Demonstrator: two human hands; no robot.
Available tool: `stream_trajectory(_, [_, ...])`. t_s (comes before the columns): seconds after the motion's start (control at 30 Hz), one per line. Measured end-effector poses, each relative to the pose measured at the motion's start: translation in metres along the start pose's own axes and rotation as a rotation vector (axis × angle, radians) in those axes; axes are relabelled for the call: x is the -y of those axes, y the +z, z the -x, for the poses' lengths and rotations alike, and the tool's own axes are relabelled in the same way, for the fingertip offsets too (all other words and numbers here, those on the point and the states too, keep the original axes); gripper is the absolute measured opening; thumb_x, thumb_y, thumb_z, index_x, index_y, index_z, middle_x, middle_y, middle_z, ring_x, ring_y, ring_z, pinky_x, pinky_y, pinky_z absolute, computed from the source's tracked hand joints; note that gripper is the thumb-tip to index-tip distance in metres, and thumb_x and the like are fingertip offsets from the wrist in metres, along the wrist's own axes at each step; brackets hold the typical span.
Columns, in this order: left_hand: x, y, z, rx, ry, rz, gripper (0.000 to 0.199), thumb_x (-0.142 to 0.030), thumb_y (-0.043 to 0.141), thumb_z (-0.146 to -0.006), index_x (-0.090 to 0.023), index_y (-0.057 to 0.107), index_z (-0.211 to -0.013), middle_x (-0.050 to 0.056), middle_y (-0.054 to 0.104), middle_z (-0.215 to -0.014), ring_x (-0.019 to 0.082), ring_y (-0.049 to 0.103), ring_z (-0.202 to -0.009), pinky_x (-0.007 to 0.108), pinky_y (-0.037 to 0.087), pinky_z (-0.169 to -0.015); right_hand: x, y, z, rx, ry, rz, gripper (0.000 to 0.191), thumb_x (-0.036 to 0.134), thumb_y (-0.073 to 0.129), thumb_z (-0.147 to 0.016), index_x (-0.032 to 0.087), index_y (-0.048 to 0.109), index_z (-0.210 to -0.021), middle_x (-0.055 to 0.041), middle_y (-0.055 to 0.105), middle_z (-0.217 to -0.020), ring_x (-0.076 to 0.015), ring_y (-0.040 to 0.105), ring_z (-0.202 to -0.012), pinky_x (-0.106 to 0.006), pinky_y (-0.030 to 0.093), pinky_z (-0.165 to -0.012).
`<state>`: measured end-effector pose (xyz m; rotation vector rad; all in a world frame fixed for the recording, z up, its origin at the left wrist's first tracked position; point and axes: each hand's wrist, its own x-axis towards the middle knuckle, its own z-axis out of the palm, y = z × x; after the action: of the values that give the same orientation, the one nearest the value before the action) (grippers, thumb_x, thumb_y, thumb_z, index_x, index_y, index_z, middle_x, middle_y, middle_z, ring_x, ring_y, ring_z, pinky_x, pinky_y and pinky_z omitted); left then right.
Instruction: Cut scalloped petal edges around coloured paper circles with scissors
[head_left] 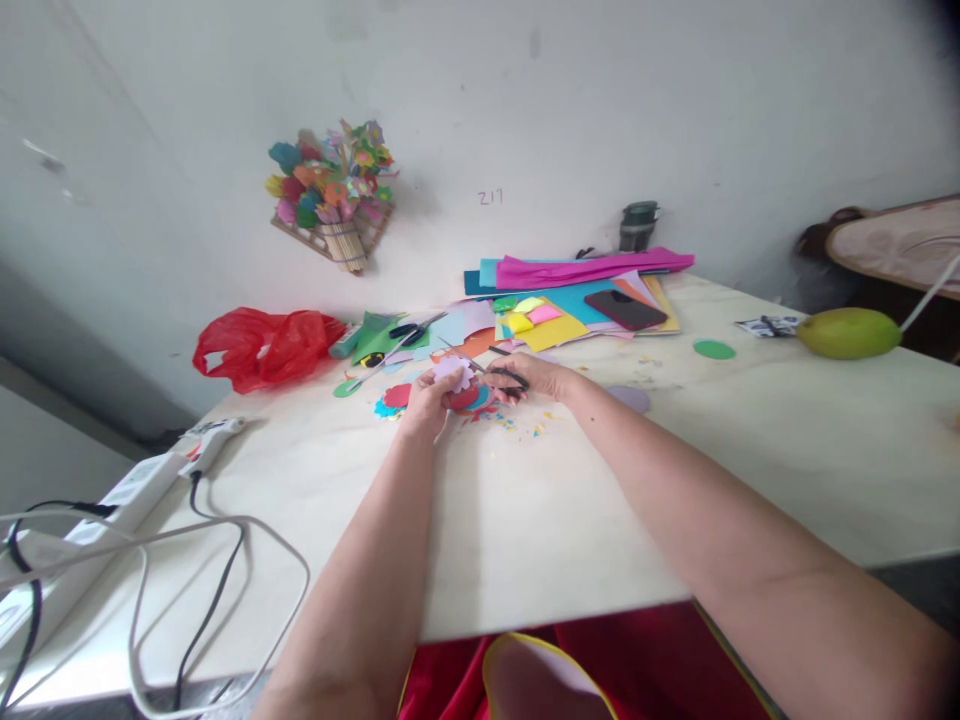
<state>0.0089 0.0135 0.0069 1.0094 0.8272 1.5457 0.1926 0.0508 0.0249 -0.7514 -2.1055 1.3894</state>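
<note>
My left hand [428, 400] pinches a lilac paper flower [453, 374] with a scalloped edge. In my right hand [536, 376] is a pair of black-handled scissors [512, 380], its blades pointing left, close to the flower's upper edge. Whether the blades touch the paper I cannot tell. Under and beside my hands lie red paper pieces [398, 396] and blue scalloped paper [386, 404]. Small coloured paper scraps [510, 424] are scattered just in front. A second pair of scissors [406, 334] rests on the papers behind my left hand.
Behind my hands are stacked coloured sheets [577, 305] with a phone [625, 309] on top. A red plastic bag [262, 345] lies at left, near a glue gun [212, 446], a power strip [127, 490] and loose cables. A green-yellow fruit [847, 332] sits at right.
</note>
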Motion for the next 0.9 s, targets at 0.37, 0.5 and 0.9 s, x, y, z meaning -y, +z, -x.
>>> stream_trajectory(0.37, [-0.0011, 0.0009, 0.0007, 0.0, 0.001, -0.002, 0.034, -0.027, 0.085, -0.048, -0.012, 0.067, -0.073, 0.004, 0.067, -0.066, 0.015, 0.063, -0.059, 0.028, 0.053, -0.062, -0.0019, 0.0006, -0.0018, 0.001, 0.006, 0.005, 0.032, 0.043, 0.06, -0.082, 0.015, 0.052, -0.067, 0.0016, 0.056, -0.053, -0.0061, 0.049, -0.04, -0.016, 0.028, -0.032])
stream_trajectory(0.5, [-0.0015, 0.0014, 0.0013, 0.007, 0.01, -0.002, 0.033, -0.028, 0.085, -0.05, -0.014, 0.066, -0.073, 0.003, 0.067, -0.067, 0.015, 0.063, -0.061, 0.03, 0.053, -0.062, 0.0002, 0.0011, -0.0004, 0.001, 0.01, 0.013, 0.033, 0.043, 0.06, -0.081, 0.015, 0.051, -0.065, 0.0019, 0.055, -0.052, -0.0058, 0.048, -0.039, -0.016, 0.027, -0.032])
stream_trajectory(0.9, [-0.0038, 0.0027, 0.0026, -0.007, 0.004, -0.02, 0.028, -0.025, 0.082, -0.054, -0.015, 0.066, -0.074, 0.005, 0.067, -0.071, 0.018, 0.065, -0.066, 0.032, 0.054, -0.06, 0.0, 0.001, 0.0, 0.004, 0.022, -0.007, 0.03, 0.04, 0.062, -0.079, 0.015, 0.052, -0.066, 0.0027, 0.055, -0.05, -0.006, 0.047, -0.038, -0.016, 0.026, -0.032])
